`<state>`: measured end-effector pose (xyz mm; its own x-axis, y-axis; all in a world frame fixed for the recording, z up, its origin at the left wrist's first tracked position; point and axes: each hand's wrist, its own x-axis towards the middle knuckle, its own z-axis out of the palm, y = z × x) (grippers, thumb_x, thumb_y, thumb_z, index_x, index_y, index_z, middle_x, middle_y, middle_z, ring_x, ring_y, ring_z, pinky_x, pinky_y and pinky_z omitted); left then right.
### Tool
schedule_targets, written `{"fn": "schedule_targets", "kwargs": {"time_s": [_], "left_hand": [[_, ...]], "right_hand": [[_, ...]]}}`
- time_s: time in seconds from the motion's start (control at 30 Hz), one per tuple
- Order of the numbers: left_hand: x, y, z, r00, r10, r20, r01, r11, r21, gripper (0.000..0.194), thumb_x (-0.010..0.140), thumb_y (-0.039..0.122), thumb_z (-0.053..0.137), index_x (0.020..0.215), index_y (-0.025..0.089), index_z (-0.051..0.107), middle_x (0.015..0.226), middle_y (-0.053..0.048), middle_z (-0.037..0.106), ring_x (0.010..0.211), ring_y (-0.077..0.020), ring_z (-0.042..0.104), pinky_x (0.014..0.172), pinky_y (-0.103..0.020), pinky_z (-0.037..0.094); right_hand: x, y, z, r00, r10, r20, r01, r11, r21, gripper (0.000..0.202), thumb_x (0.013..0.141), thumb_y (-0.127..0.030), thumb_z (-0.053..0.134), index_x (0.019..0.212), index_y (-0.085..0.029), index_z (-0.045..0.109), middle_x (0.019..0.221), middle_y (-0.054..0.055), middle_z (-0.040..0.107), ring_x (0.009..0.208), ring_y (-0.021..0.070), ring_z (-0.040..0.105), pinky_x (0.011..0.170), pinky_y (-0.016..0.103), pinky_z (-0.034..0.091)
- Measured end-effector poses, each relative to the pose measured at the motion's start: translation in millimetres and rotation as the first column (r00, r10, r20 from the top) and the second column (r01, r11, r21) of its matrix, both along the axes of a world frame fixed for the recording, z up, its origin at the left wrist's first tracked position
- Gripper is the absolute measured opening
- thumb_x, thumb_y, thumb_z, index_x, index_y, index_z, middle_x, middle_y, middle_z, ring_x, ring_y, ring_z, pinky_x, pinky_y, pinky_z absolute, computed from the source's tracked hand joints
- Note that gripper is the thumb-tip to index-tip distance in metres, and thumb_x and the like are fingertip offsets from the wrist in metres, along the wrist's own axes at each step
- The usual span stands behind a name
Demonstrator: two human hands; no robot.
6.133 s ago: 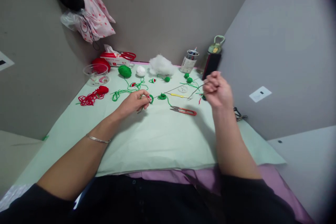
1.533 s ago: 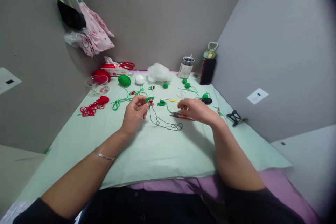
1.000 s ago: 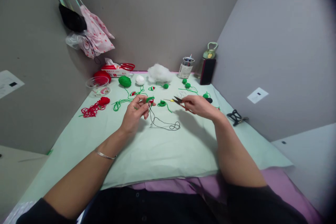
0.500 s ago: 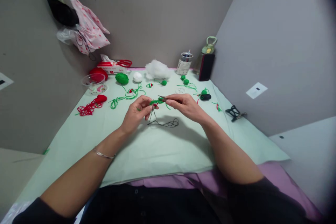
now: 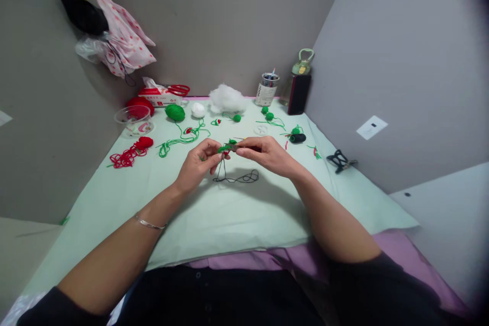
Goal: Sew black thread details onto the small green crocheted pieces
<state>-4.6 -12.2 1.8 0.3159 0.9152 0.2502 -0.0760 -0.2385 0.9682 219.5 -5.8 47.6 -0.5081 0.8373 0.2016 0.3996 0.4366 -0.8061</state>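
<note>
L hand [image 5: 202, 159] pinches green-red crochet piece [image 5: 223, 149] above cloth [image 5: 229, 219]; R hand [image 5: 267, 155] closed round snips [image 5: 232, 146] at piece, exact contact unclear. Slip w/ fingers this close could nick yarnwork.

Pale-green tabletop [image 5: 214, 224], black thread [image 5: 237, 180], red yarn [image 5: 143, 143]

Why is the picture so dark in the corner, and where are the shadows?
Head view: the top-right corner fades to black, perhaps from the lens; head view: a soft shadow falls on the pale table cover below the right hand; head view: the left hand's green-and-red piece looks too small to show stitches clearly.
</note>
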Motion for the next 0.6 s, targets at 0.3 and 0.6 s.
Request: {"fn": "schedule_targets", "kwargs": {"time_s": [0.3, 0.6], "left_hand": [[1.8, -0.8, 0.4, 1.0, -0.004, 0.003, 0.004, 1.0, -0.005, 0.018, 0.086, 0.031, 0.071, 0.093, 0.018, 0.06, 0.085, -0.004, 0.072, 0.052, -0.009, 0.05, 0.051, -0.024, 0.04], [2.9, -1.8, 1.6, 1.0, 0.002, -0.03, -0.001, 0.999, 0.033, 0.015, 0.086, 0.028, 0.07, 0.093, 0.017, 0.062, 0.083, -0.004, 0.07, 0.054, -0.0095, 0.049, 0.05, -0.024, 0.04]], "right_hand": [[0.4, -0.1, -0.2, 0.999, -0.001, 0.043, 0.0, 1.0, 0.028, 0.041, 0.094, -0.051, 0.056, 0.098, -0.015, 0.076, 0.079, 0.003, 0.062, 0.065, 0.0113, 0.041, 0.058, 0.027, 0.029], [0.2, 0.2, 1.1, 0.997, 0.049, 0.06, -0.049, 0.999, 0.0, 0.044, 0.095, -0.052, 0.055, 0.097, -0.013, 0.076, 0.075, 0.001, 0.057, 0.064, 0.0101, 0.038, 0.058, 0.026, 0.028]]}}
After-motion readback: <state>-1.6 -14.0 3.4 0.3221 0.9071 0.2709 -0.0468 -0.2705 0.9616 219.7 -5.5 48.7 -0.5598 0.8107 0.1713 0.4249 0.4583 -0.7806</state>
